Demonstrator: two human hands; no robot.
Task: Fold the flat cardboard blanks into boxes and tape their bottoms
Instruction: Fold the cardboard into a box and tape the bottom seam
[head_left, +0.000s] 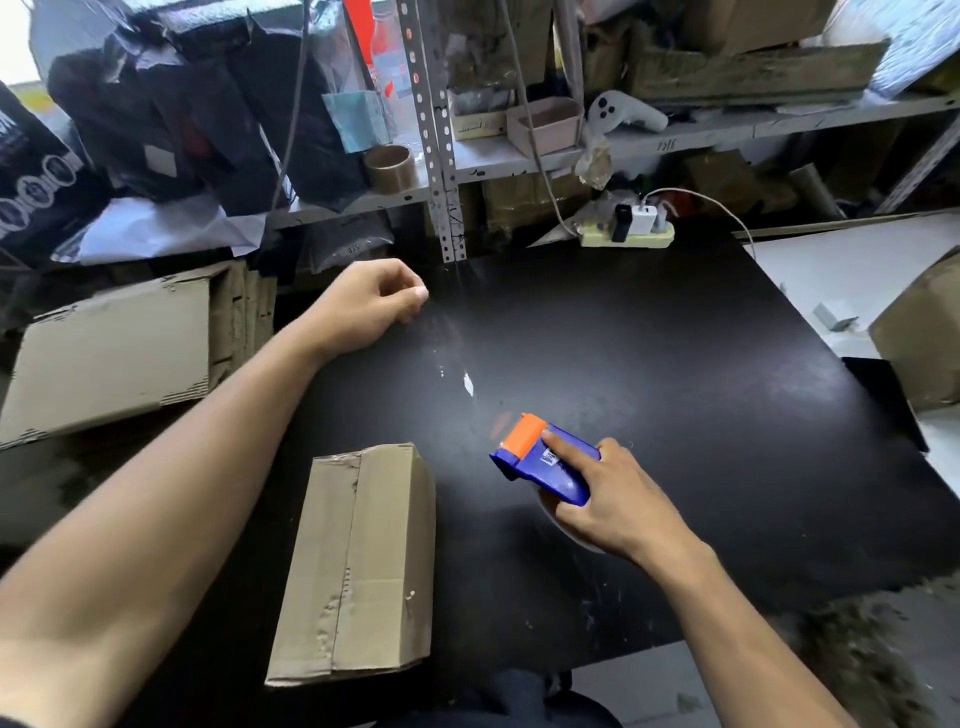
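1. Nearest you, the folded brown cardboard box (358, 566) lies on its side at the near edge of the black tabletop (675, 364), its taped seam facing up; neither hand touches it.
2. At the far left, off the tabletop's left edge, a stack of flat brown cardboard blanks (109, 353) lies tilted.
3. Your left hand (363, 306) sits near the tabletop's far left corner, fingers loosely curled and holding nothing, well apart from the box.
4. A small white scrap (468, 383) lies on the tabletop between your hands.
5. Your right hand (613, 499), right of the box and just beside it, grips the blue plastic tape dispenser with an orange roller (545, 460), index finger stretched along its top.
6. A pale power strip with plugged chargers (628, 228) rests at the tabletop's far edge.
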